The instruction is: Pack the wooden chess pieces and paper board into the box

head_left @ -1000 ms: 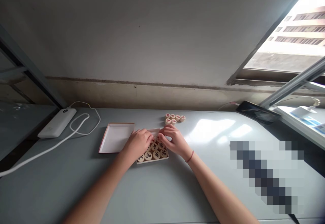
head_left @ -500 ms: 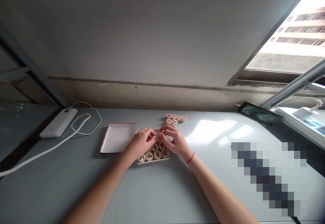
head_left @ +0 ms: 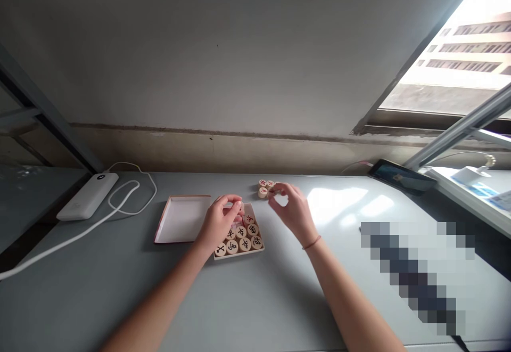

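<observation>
An open box (head_left: 239,255) on the grey table holds several round wooden pieces with black characters and a red-marked piece (head_left: 249,219) at its right side. Over the box's upper left part, my left hand (head_left: 224,218) pinches a wooden piece (head_left: 241,208) between thumb and fingers. Farther right and back, my right hand (head_left: 293,206) is at the small group of red-marked pieces (head_left: 262,192), its thumb and index finger curled together. Whatever lies between those fingertips is too small to make out. My right hand hides part of the group.
Left of the box lies a shallow white-lined lid (head_left: 182,219). A white power bank (head_left: 88,196) with a looping white cable (head_left: 85,230) is at the far left. A phone (head_left: 401,177) leans at the back right, and a blurred-out dark object (head_left: 415,277) lies on the right.
My right hand has moved from the box to the right and back, to the group of red-marked pieces. My left hand has risen slightly, and a piece now shows in its fingers.
</observation>
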A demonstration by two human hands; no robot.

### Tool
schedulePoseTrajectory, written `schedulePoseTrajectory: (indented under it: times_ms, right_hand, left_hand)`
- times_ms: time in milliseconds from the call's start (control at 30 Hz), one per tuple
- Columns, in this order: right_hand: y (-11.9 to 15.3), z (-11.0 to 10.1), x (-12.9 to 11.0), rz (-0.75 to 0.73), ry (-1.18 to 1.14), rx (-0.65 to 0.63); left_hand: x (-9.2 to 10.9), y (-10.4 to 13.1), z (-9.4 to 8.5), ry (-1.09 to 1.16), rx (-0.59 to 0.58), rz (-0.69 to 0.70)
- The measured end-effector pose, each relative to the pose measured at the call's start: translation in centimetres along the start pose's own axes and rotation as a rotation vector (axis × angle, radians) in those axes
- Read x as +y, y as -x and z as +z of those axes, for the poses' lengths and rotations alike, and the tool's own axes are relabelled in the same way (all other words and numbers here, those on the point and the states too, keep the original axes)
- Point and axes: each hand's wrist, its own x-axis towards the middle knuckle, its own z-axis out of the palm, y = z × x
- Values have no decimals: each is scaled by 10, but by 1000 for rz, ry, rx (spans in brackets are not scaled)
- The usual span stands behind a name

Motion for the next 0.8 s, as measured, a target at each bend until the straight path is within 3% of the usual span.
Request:
schedulePoseTrajectory:
  times_ms: [100,233,300,400,467,567,667,800]
  right_hand:
    - [-3,-6,29,262,130,-73]
    - [-1,-2,42,403,219,-224]
    - [0,1,32,395,220,-171]
    - [4,3,-2,237,26,-99]
    - [8,5,-29,147,-186,-196]
    - [13,9,-57,130,-332,-265]
    - [12,10,-53,163,-369,-242]
    - [2,1,-9,251,-157,-74]
  left_hand:
    - [-1,-1,-1,-26,27,-52]
    - [-2,-2,-1,-105,21,-16]
    - [-3,-1,0,-174,42,86]
    - [-3,2,2,-371,70,302]
    - [-4,5,3,-525,61,439]
    - [-6,8,6,-666,37,566]
    - [-9,8,6,-716,33,611]
    - [-10,5,3,-741,33,604]
